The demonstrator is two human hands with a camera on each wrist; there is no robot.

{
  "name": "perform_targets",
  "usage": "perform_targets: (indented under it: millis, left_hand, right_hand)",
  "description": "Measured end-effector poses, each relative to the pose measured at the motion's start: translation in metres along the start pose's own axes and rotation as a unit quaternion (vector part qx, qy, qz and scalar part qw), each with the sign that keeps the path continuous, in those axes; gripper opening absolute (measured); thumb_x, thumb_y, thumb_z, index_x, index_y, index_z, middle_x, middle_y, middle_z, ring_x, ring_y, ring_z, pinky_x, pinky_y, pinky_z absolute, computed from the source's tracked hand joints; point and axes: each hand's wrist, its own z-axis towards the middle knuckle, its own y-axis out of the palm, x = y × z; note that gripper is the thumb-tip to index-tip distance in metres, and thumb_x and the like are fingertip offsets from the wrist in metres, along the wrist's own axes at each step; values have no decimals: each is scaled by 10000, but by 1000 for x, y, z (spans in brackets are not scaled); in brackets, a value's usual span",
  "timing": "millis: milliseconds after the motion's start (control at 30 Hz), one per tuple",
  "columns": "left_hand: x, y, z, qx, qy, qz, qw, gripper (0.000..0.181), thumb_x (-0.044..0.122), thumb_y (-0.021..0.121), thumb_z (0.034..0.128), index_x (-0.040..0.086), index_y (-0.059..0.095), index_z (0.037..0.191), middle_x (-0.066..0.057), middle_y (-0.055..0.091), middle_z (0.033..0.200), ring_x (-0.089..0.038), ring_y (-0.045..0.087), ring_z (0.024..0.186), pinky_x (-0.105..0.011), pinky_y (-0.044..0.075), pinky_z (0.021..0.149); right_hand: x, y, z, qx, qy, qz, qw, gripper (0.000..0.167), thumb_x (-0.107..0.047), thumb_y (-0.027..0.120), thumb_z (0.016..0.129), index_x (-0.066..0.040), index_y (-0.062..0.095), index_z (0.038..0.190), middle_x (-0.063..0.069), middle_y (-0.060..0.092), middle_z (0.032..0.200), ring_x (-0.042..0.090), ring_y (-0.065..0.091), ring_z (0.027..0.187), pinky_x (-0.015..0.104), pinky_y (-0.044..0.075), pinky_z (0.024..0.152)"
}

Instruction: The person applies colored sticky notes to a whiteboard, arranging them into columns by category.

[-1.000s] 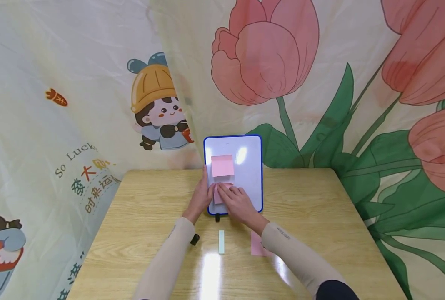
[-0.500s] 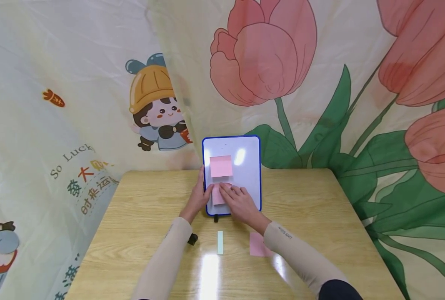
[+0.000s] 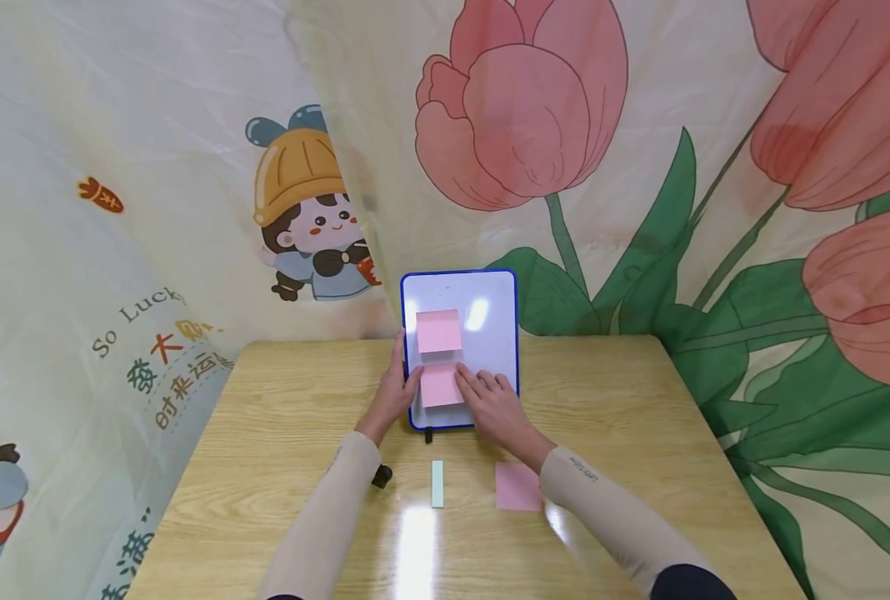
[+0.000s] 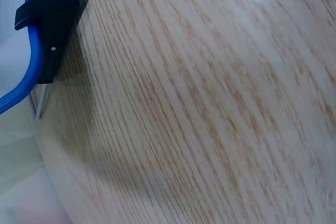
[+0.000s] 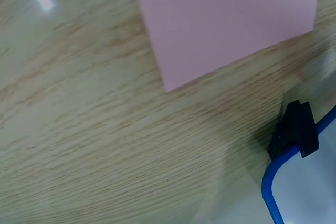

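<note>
A whiteboard with a blue frame stands upright on the table, two pink sticky notes on its left half, an upper note and a lower note. The left hand holds the board's left edge, its thumb near the lower note's left side. Fingertips of the right hand touch the right side of the lower note, the fingers extended. Neither hand shows in the wrist views; a black clip on the blue frame shows in the left one, another black clip in the right one.
On the wooden table lie a pale green strip and a pink square note, which the right wrist view also shows as a pink sheet. A small black object sits beside the left forearm. Printed cloth hangs behind.
The right hand has slid rightward across the lower pink note, uncovering more of it. The left hand keeps its place at the board's edge. The head view has shifted slightly.
</note>
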Motion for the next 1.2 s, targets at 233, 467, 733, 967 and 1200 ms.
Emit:
perform_targets:
  millis: [233,467,733,967,1200]
  left_hand:
    - [1,0,0,-9,-17,45,10000,756,296,442,1055,468,-106,1545,-60,115,1673,-369,280,1479,-549,300,1164]
    - [-1,0,0,-6,-27,78,10000,753,328,431,1053,482,-128,1533,-49,121,1674,-352,275,1487,-541,296,1169]
    - [0,1,0,-57,-68,138,9999,749,339,435,1052,472,-118,1540,-12,102,1678,-328,262,1497,-528,304,1169]
    - [1,1,1,-90,-38,116,9999,750,310,425,1055,473,-125,1539,-7,126,1675,-318,300,1482,-518,334,1154]
    - [0,1,1,-64,26,127,9999,755,288,429,1057,461,-121,1544,-47,176,1664,-342,358,1450,-536,372,1126]
  right_hand:
    - [-1,-1,-2,-100,26,-27,9999,559,-149,503,962,-75,404,1508,46,399,1576,232,520,1151,368,439,849]
    - [-7,1,-1,-33,118,70,9999,549,-141,452,986,-68,371,1524,57,361,1597,253,479,1256,401,447,922]
    - [-17,-1,11,-473,-260,18,9985,608,-147,496,965,-92,328,1547,64,262,1638,292,275,1481,454,329,1132]
    - [-24,-4,26,-823,-530,125,9951,701,-280,486,936,-86,257,1569,81,165,1665,290,146,1532,481,170,1228]
    - [-25,-4,29,-917,-563,424,9933,820,-496,523,936,-71,230,1573,97,146,1667,316,125,1536,526,131,1233]
